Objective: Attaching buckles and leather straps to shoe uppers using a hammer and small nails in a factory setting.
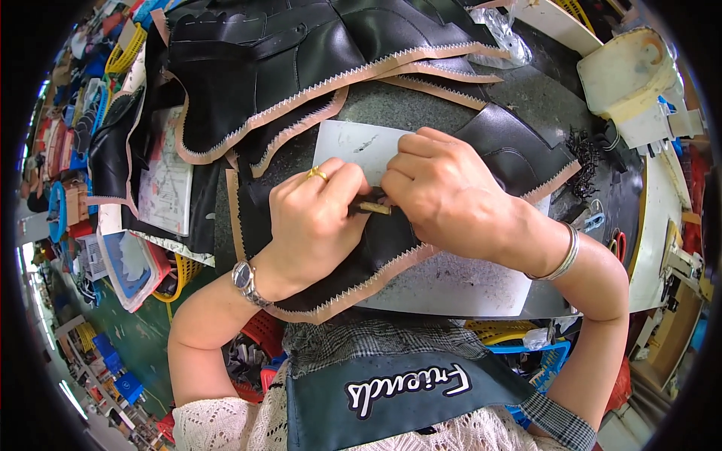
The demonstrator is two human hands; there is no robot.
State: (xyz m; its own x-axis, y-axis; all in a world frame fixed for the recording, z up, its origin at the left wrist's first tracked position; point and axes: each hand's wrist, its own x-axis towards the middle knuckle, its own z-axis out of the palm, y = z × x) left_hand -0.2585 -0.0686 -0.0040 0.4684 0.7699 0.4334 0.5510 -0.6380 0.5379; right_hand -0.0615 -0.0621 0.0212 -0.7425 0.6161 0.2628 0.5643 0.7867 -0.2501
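My left hand (316, 218), with a ring and a watch, is closed on a small folded black bit of leather (371, 204) that shows a tan, gold-looking edge. Fingers bent in, my right hand (451, 192) pinches the same bit from the other side; its fingertips are hidden behind the knuckles. Below both hands lies a black leather panel (383, 244) with a tan border and white zigzag stitching. The small bit seems to belong to this panel, but the join is covered. Under the panel, a white board (481, 289) rests on the dark tabletop.
Several similar black leather panels (331, 52) are heaped at the far side. Another panel (519, 150) lies right of my hands. Farther right are black cords (583, 165), a light blue clip-like tool (593, 216), red-handled scissors (618, 246) and a grimy plastic container (628, 71).
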